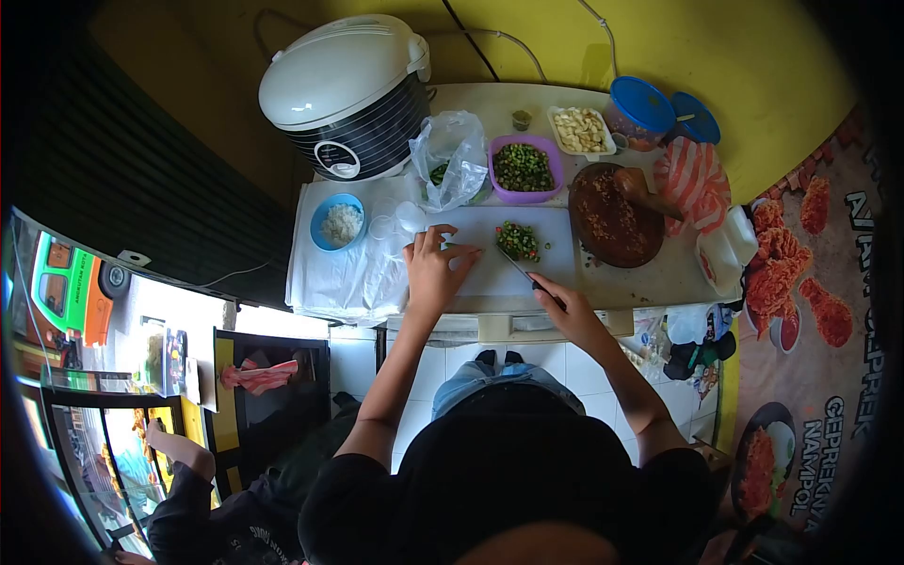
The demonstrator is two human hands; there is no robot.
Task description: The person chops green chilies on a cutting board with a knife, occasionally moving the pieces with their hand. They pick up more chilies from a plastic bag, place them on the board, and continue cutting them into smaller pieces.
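My left hand (431, 271) is at the left part of the white cutting board (556, 226), fingers bent and thumb toward the middle. A thin green piece (460, 247), too small to name, shows between its fingertips. My right hand (569, 313) is closed around the dark handle of a knife (517, 267). The blade points up and left, its tip at the lower edge of a pile of chopped green and red vegetables (516, 241). Just beyond the board stands a purple tub (493, 191) of chopped green vegetables.
A rice cooker (353, 80), a blue bowl (318, 235) of rice and a plastic bag (452, 155) are at left. At right are a stone mortar (617, 240) with a pestle (648, 193), a white tub (556, 141) and a foam box (737, 234). Another person's arm (184, 452) shows lower left.
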